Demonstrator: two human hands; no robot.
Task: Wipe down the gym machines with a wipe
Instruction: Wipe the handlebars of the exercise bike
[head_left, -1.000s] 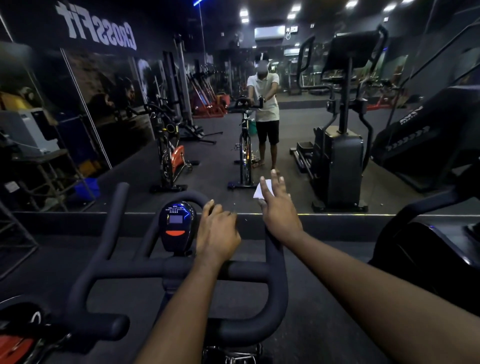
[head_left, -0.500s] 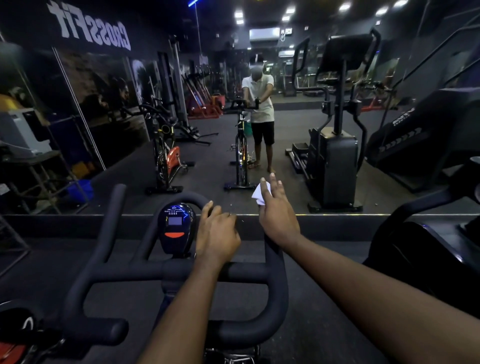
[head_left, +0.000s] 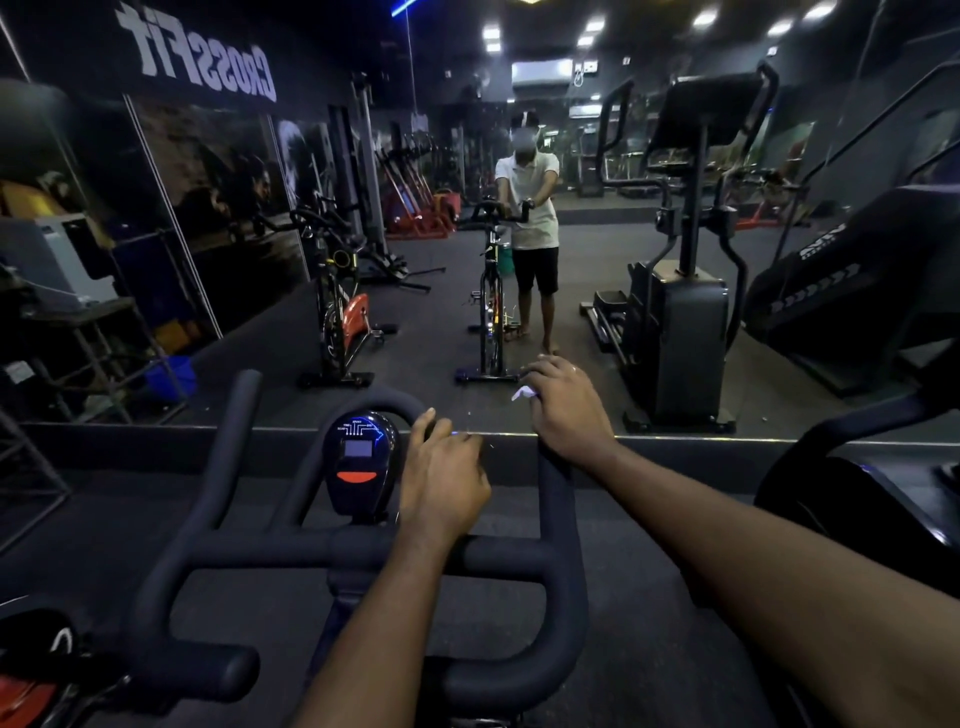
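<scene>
- Head view: my right hand (head_left: 569, 410) curls over the far tip of the spin bike's handlebar (head_left: 563, 545), on the right prong, clenching the white wipe (head_left: 522, 393) against it; a corner pokes out
- My left hand (head_left: 444, 478) grasps the curved centre loop of the handlebar, just right of the lit console (head_left: 360, 462)
- The wall mirror (head_left: 441, 312) ahead reflects me at the bike

Handlebars (head_left: 563, 561): matt black, foam-like padding. Console (head_left: 359, 470): glossy dark plastic, lit screen. Wipe (head_left: 522, 393): thin, white, crumpled. Floor (head_left: 649, 597): matt, dark, finely textured. Mirror (head_left: 431, 312): glossy.
</scene>
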